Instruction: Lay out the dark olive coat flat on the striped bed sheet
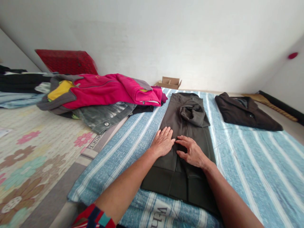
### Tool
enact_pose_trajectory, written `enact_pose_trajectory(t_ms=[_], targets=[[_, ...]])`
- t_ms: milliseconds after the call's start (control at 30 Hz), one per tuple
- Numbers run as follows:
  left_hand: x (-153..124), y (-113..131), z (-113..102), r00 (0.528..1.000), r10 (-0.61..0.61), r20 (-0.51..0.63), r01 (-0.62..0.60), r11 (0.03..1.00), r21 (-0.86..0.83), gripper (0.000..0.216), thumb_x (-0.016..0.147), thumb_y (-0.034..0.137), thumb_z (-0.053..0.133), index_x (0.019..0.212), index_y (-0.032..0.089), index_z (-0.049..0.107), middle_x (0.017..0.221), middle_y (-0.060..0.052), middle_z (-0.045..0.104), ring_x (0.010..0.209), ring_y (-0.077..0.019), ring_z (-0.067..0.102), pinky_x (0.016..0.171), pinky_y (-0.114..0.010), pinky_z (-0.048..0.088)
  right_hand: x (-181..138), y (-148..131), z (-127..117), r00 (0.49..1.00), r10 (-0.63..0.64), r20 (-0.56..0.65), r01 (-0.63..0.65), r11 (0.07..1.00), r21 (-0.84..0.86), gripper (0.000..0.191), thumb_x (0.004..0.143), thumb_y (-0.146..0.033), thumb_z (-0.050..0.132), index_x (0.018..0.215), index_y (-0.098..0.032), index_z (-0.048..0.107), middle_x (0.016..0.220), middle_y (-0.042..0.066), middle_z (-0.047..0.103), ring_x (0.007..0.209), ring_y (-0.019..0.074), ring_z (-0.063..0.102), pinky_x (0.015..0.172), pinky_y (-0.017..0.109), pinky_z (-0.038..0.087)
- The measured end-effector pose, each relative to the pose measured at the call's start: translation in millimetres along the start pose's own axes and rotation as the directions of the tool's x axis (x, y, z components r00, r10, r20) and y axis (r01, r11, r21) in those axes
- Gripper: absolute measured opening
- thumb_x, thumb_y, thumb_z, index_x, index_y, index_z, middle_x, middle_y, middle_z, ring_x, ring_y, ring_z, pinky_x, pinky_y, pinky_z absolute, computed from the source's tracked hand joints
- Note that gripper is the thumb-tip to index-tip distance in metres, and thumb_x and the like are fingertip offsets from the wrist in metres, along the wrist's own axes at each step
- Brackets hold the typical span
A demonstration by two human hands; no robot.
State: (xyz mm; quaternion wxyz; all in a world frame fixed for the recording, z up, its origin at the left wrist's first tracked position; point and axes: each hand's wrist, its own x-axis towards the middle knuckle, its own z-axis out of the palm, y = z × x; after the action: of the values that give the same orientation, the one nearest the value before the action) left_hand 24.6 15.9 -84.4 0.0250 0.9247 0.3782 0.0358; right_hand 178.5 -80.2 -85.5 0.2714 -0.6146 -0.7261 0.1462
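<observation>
A dark olive hooded garment (185, 126) lies flat and lengthwise on a blue striped cloth (249, 158), its hood bunched at the far end. My left hand (163, 142) rests flat on the garment's left side, fingers stretched out together. My right hand (191, 151) presses on the garment beside it, fingers spread and slightly curved, thumb toward the left hand. Neither hand holds anything.
A folded dark brown garment (244, 112) lies at the far right of the cloth. A heap of clothes with a pink jacket (111, 90) and grey denim (104, 115) sits to the left. A floral mat (30, 152), a small cardboard box (169, 83) and a red cushion (66, 61) lie beyond.
</observation>
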Motion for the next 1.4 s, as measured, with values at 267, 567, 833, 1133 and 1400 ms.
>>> enact_pose_trajectory(t_ms=[267, 567, 833, 1133, 1400], targets=[[1.1, -0.7, 2.7, 1.000, 0.002, -0.005, -0.002, 1.000, -0.005, 0.054, 0.095, 0.040, 0.026, 0.141, 0.011, 0.034, 0.151, -0.010, 0.027, 0.140, -0.0220, 0.019, 0.112, -0.043, 0.019, 0.3, 0.7, 2.7, 0.999, -0.011, -0.039, 0.011, 1.000, 0.000, 0.038, 0.078, -0.024, 0.056, 0.115, -0.016, 0.063, 0.129, 0.013, 0.055, 0.123, 0.0275, 0.046, 0.103, 0.048, 0.033], [0.9, -1.9, 3.9, 1.000, 0.003, 0.000, -0.003, 1.000, -0.015, 0.055, 0.096, 0.041, 0.024, 0.142, 0.011, 0.032, 0.151, -0.010, 0.026, 0.140, -0.0224, 0.017, 0.111, -0.043, 0.018, -3.1, -4.2, 0.1, 0.978, -0.138, -0.158, 0.156, 0.982, 0.107, 0.011, 0.079, -0.020, 0.058, 0.085, -0.021, 0.067, 0.116, 0.009, 0.061, 0.113, 0.0233, 0.053, 0.098, 0.043, 0.039], [0.2, -2.0, 2.9, 1.000, 0.004, 0.011, -0.004, 1.000, -0.023, 0.053, 0.096, 0.037, 0.026, 0.141, 0.012, 0.032, 0.151, -0.010, 0.026, 0.140, -0.0225, 0.017, 0.112, -0.043, 0.018, -2.4, -5.5, 7.0, 0.958, -0.278, -0.071, 0.275, 0.960, -0.048, 0.011, 0.082, -0.018, 0.059, 0.086, -0.021, 0.069, 0.126, 0.012, 0.054, 0.122, 0.0265, 0.046, 0.099, 0.044, 0.038], [0.4, -0.6, 2.1, 1.000, -0.001, 0.004, 0.001, 1.000, -0.020, 0.053, 0.096, 0.039, 0.026, 0.141, 0.012, 0.033, 0.151, -0.011, 0.027, 0.140, -0.0229, 0.018, 0.112, -0.043, 0.018, -0.1, -7.7, 6.6, 0.975, -0.161, -0.156, 0.175, 0.981, 0.079, 0.019, 0.090, -0.017, 0.041, 0.077, -0.019, 0.055, 0.121, 0.014, 0.054, 0.116, 0.0216, 0.050, 0.095, 0.037, 0.042], [0.9, 0.1, 1.2, 1.000, -0.004, 0.011, 0.004, 1.000, -0.026, 0.054, 0.096, 0.039, 0.026, 0.141, 0.012, 0.032, 0.151, -0.011, 0.026, 0.140, -0.0231, 0.017, 0.112, -0.044, 0.018, 0.8, -8.6, 3.8, 0.969, 0.009, -0.248, 0.065, 0.956, 0.287, 0.016, 0.091, -0.024, 0.040, 0.077, -0.021, 0.048, 0.099, 0.008, 0.059, 0.095, 0.0180, 0.057, 0.085, 0.031, 0.044]])
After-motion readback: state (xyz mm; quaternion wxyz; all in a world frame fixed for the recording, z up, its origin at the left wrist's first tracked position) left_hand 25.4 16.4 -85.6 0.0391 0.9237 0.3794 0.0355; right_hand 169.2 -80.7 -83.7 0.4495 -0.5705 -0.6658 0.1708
